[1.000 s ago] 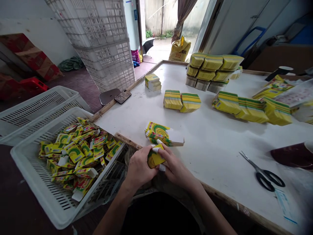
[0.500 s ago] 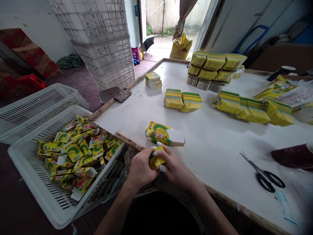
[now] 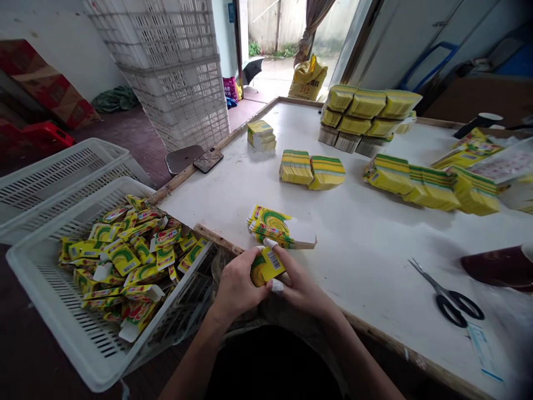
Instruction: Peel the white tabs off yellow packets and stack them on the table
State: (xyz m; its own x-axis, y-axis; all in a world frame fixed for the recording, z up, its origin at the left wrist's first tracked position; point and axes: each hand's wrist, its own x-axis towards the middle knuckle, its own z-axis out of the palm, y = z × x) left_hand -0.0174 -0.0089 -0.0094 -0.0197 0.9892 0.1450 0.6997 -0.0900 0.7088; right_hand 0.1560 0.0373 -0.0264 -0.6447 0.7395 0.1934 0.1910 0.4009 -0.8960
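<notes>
Between both hands, at the table's near edge, is a small yellow and green carton (image 3: pixel 270 264) with a barcode panel facing up. My left hand (image 3: pixel 238 286) grips its left side, fingers curled round it. My right hand (image 3: pixel 302 283) holds the other side, thumb and index finger on it; white wraps cover some fingertips. Just beyond the hands lies a small stack of flat cartons (image 3: pixel 275 225) with white flaps pointing right. To the left, a white plastic crate (image 3: pixel 54 303) holds many folded cartons (image 3: pixel 125 258) in a jumbled heap.
Bundled flat cartons stand in a row (image 3: pixel 312 169), a right-hand row (image 3: pixel 428 183) and a tall stack (image 3: pixel 370 116) on the white table (image 3: pixel 366 239). Black-handled scissors (image 3: pixel 452 300) lie right. A phone (image 3: pixel 208 160) rests by the left edge. Stacked crates (image 3: pixel 166 72) rise behind.
The carton in my hands has turned so its barcode panel now shows. My right fingers have spread slightly along it. The view has shifted a little.
</notes>
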